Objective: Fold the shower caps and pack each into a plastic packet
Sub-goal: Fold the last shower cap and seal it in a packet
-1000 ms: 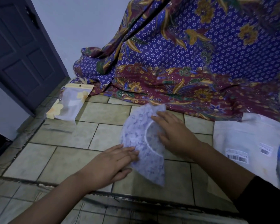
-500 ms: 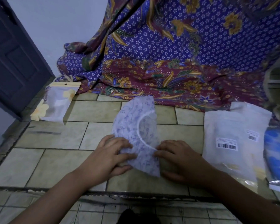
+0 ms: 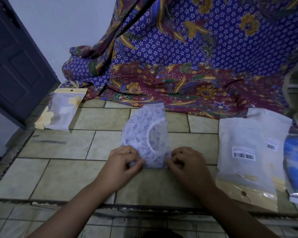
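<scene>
**Softly now: a thin cap that wants to slide**

Here we have the shower cap (image 3: 145, 133) lying flat on the tiled floor (image 3: 46, 176), in the middle, just in front of us. It looks very light, thin and floppy, with a stretchy white rim. We think it will slip and spring open if we let go.

Our left hand (image 3: 123, 166) pinches the near left corner with its fingers closed on it. Our right hand (image 3: 186, 164) pinches the near right corner the same way.

We think the edges are the best place to hold, then press each fold flat. Plastic packets (image 3: 248, 152) wait on the right, and one filled packet (image 3: 62, 111) sits far left.
</scene>
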